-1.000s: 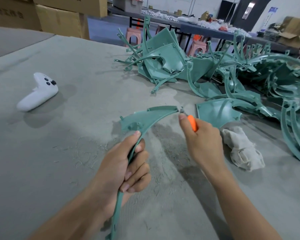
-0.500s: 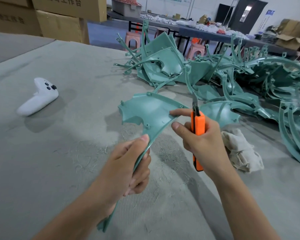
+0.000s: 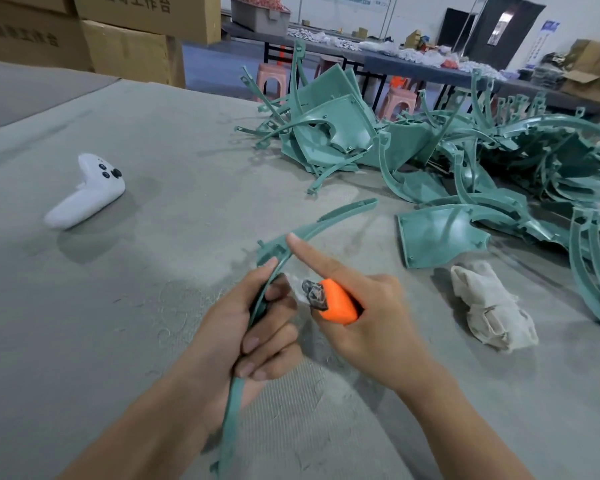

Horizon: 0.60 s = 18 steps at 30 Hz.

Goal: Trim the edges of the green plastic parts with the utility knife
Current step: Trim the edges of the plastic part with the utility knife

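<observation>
My left hand (image 3: 243, 327) gripped the curved green plastic part (image 3: 329, 218); my right hand (image 3: 371, 317) clutched the orange utility knife (image 3: 336, 303), forefinger outstretched, blade indistinct.

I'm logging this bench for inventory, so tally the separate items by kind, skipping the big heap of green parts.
Curved green plastic part, gripped by the left hand: 1
Orange utility knife, gripped by the right hand: 1
White handheld controller: 1
Bundled off-white cloth: 1
Total: 4
</observation>
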### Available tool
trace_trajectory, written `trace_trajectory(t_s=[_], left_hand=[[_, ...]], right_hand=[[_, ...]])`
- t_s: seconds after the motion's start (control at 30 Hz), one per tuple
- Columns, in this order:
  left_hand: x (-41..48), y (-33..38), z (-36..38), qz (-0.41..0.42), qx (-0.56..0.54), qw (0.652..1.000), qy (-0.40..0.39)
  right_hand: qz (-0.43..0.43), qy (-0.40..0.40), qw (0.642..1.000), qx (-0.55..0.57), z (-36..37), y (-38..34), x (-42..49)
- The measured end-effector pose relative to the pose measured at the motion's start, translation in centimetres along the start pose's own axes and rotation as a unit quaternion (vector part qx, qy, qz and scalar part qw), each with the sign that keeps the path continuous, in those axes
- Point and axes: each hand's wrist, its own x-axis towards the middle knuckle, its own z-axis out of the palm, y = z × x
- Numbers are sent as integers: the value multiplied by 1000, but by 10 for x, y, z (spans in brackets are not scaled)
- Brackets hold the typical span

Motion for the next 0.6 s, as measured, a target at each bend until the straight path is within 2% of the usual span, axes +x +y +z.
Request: trace_trajectory(t_s=[0.13, 0.2, 0.3, 0.4, 0.47, 0.53, 0.6], left_hand=[[0, 2, -1, -25, -23, 999, -19], [-1, 2, -2, -30, -25, 999, -22], [-1, 2, -4, -33, -30, 999, -16], [1, 2, -5, -28, -43, 999, 2], [2, 1, -6, -27, -44, 999, 7], [3, 2, -7, -32, -34, 999, -9], [3, 2, -7, -37, -9, 999, -19]], right_hand=[[79, 82, 993, -30, -4, 13, 2], [119, 98, 987, -37, -5, 16, 4], [87, 69, 993, -45, -1, 11, 4], [27, -3, 1000, -7, 3, 6, 0], [-7, -12, 1000, 18, 3, 4, 0], [-10, 53, 998, 26, 4, 2, -2], [30, 171, 985, 16, 0, 4, -1]])
